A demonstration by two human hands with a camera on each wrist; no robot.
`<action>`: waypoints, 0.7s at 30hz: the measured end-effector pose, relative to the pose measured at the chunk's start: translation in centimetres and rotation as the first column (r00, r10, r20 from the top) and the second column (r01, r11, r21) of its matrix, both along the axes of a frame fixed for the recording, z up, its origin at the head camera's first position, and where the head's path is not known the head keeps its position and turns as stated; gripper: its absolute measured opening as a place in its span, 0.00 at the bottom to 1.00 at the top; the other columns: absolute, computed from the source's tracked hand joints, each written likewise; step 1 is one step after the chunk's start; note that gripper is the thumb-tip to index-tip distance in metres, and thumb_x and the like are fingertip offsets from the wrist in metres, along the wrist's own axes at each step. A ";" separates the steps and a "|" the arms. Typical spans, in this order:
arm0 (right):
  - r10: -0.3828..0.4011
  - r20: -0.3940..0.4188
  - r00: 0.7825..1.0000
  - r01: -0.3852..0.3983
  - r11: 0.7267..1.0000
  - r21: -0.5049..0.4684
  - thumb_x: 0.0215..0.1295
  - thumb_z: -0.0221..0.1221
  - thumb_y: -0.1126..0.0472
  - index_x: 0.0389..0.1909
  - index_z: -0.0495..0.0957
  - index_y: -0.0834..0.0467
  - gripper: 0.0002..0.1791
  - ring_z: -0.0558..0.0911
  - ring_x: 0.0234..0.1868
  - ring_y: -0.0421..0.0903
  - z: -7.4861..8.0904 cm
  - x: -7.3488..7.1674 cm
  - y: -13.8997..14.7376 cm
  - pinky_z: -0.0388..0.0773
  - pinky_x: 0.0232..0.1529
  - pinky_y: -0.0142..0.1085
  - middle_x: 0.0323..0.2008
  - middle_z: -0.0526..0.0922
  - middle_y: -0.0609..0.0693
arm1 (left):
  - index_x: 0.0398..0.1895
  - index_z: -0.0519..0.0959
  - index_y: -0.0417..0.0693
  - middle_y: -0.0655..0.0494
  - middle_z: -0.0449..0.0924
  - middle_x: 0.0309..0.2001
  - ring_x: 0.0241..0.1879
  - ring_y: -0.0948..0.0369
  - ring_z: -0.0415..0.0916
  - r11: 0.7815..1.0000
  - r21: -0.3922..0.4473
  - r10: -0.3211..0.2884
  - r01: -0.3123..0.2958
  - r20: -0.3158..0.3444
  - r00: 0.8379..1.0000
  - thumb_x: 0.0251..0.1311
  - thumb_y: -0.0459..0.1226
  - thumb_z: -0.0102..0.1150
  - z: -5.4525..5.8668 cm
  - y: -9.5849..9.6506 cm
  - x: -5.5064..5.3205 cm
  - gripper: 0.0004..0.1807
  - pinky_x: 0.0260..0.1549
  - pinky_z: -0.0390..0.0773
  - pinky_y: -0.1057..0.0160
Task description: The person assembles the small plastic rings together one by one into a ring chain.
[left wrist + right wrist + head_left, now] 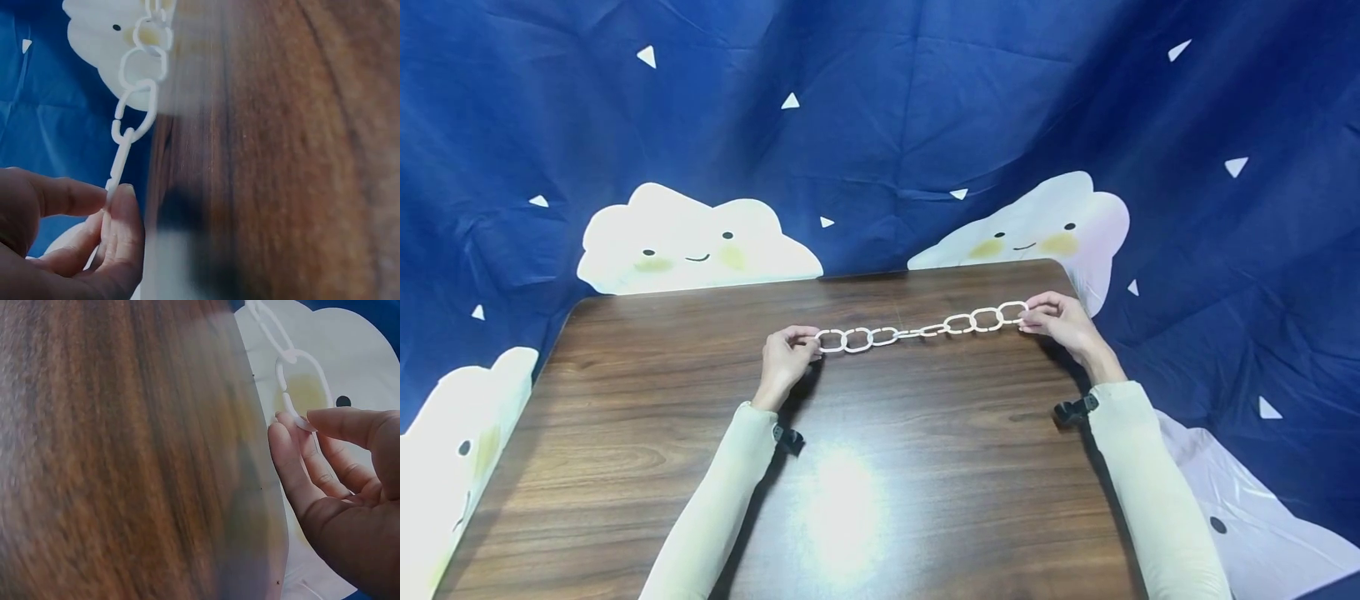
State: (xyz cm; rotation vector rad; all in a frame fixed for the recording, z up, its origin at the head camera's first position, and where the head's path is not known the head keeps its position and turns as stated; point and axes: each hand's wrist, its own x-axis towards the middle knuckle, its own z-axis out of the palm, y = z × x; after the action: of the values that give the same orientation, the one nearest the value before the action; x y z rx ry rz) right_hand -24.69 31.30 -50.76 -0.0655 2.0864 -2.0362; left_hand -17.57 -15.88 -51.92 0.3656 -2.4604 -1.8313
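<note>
A chain of several white oval links [958,323] stretches between the two hands in the head view, above the far half of the table. At its left end the left hand [786,358] pinches the last link [119,164] between thumb and fingers. The right hand [1063,323] pinches the link [304,381] at the other end, which sits slightly farther back. Small gaps show in the sides of some links. In the wrist views, fingertips cover part of each end link.
The brown wood-grain table [910,433] has rounded far corners and a bright glare patch near its front. A blue curtain [865,150] with white clouds and triangles hangs behind and beside it. Each wrist wears a small black camera [788,439].
</note>
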 end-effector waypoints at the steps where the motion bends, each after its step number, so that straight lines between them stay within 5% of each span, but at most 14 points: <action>1: 0.001 -0.001 1.000 -0.001 1.000 0.007 0.70 0.58 0.77 0.46 0.73 0.74 0.07 0.90 0.33 0.40 0.0 0.0 -0.1 0.90 0.41 0.30 0.30 0.90 0.47 | 0.48 0.86 0.33 0.33 0.89 0.42 0.26 0.67 0.85 1.000 -0.014 -0.002 0.002 0.003 1.000 0.64 0.26 0.60 0.0 0.0 -0.1 0.12 0.35 0.92 0.60; 15: 0.019 0.036 0.999 -0.021 0.998 0.056 0.72 0.58 0.75 0.49 0.72 0.75 0.09 0.90 0.32 0.38 -1.6 -0.8 -0.9 0.90 0.40 0.30 0.32 0.91 0.46 | 0.48 0.86 0.39 0.46 0.89 0.37 0.27 0.65 0.86 0.996 -0.086 -0.008 0.013 0.060 0.998 0.64 0.31 0.60 -0.1 0.3 -1.0 0.12 0.21 0.83 0.70; 21: 0.041 0.025 0.999 -0.044 0.990 0.131 0.72 0.59 0.73 0.52 0.69 0.77 0.14 0.89 0.33 0.37 -2.0 -0.7 -1.3 0.90 0.41 0.29 0.33 0.90 0.44 | 0.47 0.86 0.37 0.42 0.90 0.38 0.29 0.59 0.89 0.995 -0.093 -0.019 0.023 0.040 0.999 0.63 0.30 0.62 -0.4 0.6 -1.2 0.11 0.23 0.84 0.72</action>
State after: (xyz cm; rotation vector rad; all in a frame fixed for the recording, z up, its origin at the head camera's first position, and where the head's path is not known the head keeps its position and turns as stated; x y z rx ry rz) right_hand -25.41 29.98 -52.72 -0.0644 2.1808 -1.8617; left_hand -18.81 -15.25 -52.30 0.3749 -2.5741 -1.7242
